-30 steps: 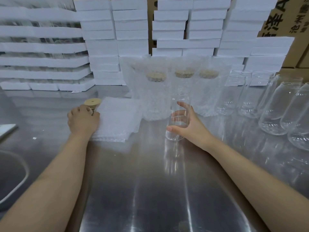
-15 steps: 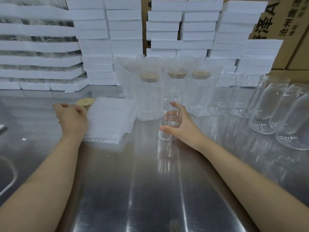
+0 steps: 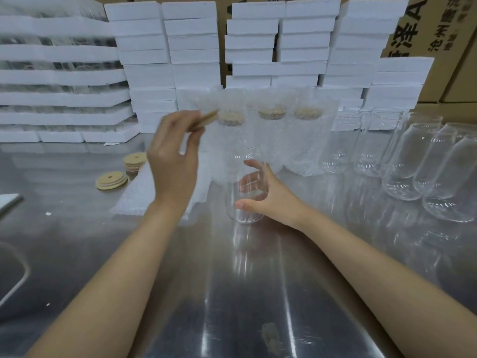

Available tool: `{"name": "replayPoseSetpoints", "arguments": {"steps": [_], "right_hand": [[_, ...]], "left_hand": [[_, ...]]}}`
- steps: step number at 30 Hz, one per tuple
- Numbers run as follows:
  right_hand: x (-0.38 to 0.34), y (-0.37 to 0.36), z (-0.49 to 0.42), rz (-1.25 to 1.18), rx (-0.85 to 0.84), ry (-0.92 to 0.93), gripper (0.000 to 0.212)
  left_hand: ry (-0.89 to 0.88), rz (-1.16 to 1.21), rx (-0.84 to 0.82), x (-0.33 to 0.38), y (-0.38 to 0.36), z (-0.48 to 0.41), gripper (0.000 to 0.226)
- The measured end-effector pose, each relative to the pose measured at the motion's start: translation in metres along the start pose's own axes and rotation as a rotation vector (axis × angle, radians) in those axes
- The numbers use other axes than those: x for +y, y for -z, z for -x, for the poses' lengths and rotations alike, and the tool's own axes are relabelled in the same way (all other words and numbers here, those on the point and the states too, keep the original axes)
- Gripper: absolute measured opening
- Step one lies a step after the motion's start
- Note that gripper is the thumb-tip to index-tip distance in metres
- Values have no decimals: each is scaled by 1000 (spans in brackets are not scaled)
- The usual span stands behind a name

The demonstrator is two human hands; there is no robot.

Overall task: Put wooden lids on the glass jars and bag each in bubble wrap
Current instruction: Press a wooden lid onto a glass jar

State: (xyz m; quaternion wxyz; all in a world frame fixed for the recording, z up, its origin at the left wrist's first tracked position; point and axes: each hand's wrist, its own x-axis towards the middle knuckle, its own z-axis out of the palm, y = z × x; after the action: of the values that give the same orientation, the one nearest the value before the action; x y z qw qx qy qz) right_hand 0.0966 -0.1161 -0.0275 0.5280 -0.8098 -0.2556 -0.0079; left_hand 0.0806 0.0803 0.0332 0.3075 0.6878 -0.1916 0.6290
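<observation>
A clear glass jar (image 3: 245, 213) stands upright on the steel table, and my right hand (image 3: 268, 195) grips its lower half from the right. My left hand (image 3: 173, 161) is raised above and left of the jar's mouth, pinching a round wooden lid (image 3: 206, 119) that is tilted edge-on. More wooden lids lie in two small piles (image 3: 111, 180) (image 3: 134, 161) at the left. A flat stack of bubble wrap bags (image 3: 139, 197) lies beside them, partly under my left arm. Three bagged jars with lids (image 3: 271, 130) stand behind.
Several bare glass jars (image 3: 402, 161) stand at the right. White foam trays (image 3: 196, 47) are stacked along the back, with cardboard boxes (image 3: 418, 24) behind them. A white sheet edge (image 3: 7, 202) lies at the far left.
My left hand has lifted off the table with a wooden lid and moved up and right towards the jar. The lid piles it covered are now exposed. My right hand keeps hold of the jar.
</observation>
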Motion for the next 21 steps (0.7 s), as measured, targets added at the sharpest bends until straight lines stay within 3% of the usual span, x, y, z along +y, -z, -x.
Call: {"name": "replayPoseSetpoints", "arguments": {"steps": [5,11,21], "right_hand": [[-6,-5,2,6,-22,17,89],[-3,-7,1,-21,13,5,92],[-4,-10,1,-11,48,3,94]], "left_hand": [[-241,99,-142,25,-6,4,23],[-329,153,-286,21,-4,6,27],[-108,77,-385,33,-15,18,35]]}}
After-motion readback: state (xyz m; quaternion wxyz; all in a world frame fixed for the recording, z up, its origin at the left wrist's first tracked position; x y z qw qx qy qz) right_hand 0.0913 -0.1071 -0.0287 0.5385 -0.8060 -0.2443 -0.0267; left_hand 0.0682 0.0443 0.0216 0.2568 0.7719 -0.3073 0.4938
